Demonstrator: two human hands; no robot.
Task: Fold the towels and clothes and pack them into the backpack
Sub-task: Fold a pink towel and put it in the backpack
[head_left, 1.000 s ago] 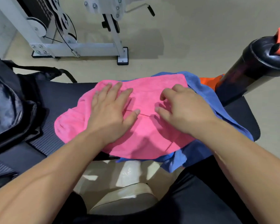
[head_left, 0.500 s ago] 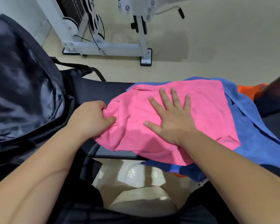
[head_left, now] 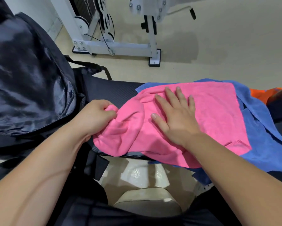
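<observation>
The backpack (head_left: 27, 82) is the biggest thing. It sits at the left end of the bench (head_left: 114, 90). Its zip shows, but I cannot see inside it, so I cannot tell if anything is packed.

The blue towel (head_left: 264, 144) lies spread out at the right end of the bench and hangs over the near edge. It does not look folded. The pink towel (head_left: 218, 115) lies on top of it. Its right side is flat and neat, but its left side is bunched up and reaches onto the bare middle of the bench. A bit of orange cloth (head_left: 264, 93) peeks out at the far right edge, past the blue towel.

I think the job is near its start. The pink towel is partly folded. The blue towel and the orange cloth need folding, and all three need to go into the backpack.

The left hand (head_left: 94, 118) is curled tight round the bunched left end of the pink towel, near the backpack. The right hand (head_left: 177, 116) lies flat, palm down, fingers straight and spread. It presses on the middle of the pink towel and holds nothing.
</observation>
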